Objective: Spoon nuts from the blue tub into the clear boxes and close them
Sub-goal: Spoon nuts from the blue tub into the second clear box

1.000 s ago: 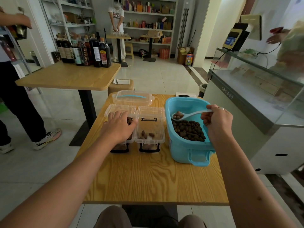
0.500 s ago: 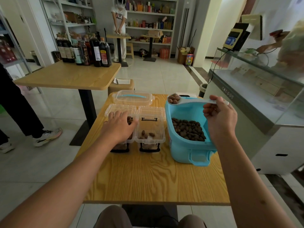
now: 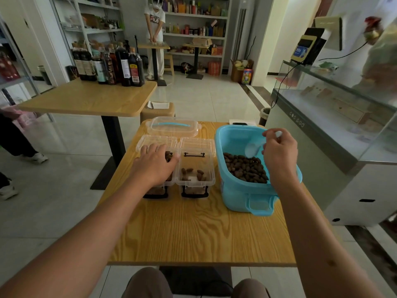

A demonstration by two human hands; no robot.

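Since half a second ago your right hand (image 3: 279,157) has dropped from above the tub's far rim into the blue tub (image 3: 240,194), fingers curled round the white spoon (image 3: 253,148), whose bowl now looks empty just above the nuts (image 3: 245,167). Your left hand (image 3: 155,161) rests unmoved, fingers relaxed, on the left clear box (image 3: 150,145). Right clear box (image 3: 196,168), beside it, lid open, a few nuts inside. Loose clear lid (image 3: 173,126) lies behind both on the table (image 3: 193,229).
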